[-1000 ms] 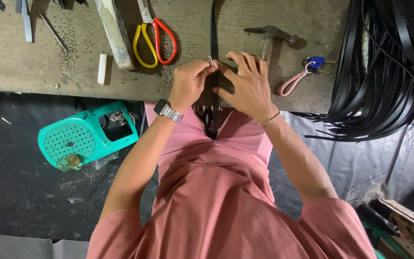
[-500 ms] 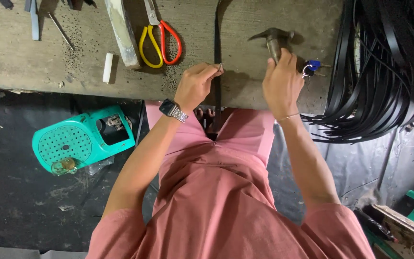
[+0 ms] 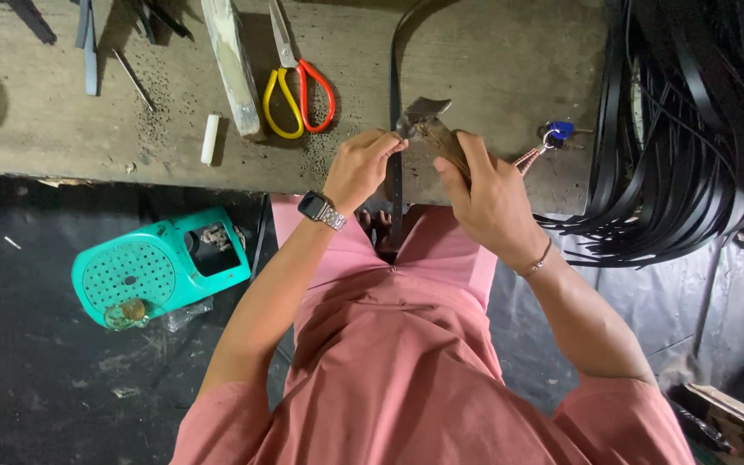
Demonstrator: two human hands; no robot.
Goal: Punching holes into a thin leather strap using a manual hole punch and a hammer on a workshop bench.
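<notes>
A narrow black leather strap [image 3: 395, 86] runs down the wooden bench [image 3: 492, 69] and off its front edge. My left hand [image 3: 359, 168], with a watch on the wrist, pinches the strap near the bench edge. My right hand [image 3: 488, 194] grips the wooden handle of a small hammer [image 3: 428, 120]. The hammer's metal head hangs just right of the strap, close to my left fingertips.
Scissors with one red and one yellow handle [image 3: 299, 86], a white stick [image 3: 209, 139] and a pale wooden bar [image 3: 232, 65] lie on the bench. Keys [image 3: 553, 138] rest to the right. Many black straps [image 3: 673, 129] hang at right. A teal plastic stool [image 3: 157, 267] stands below left.
My right hand left the strap, reached right to the hammer on the bench, picked it up and brought it back over the strap. My left hand stayed on the strap.
</notes>
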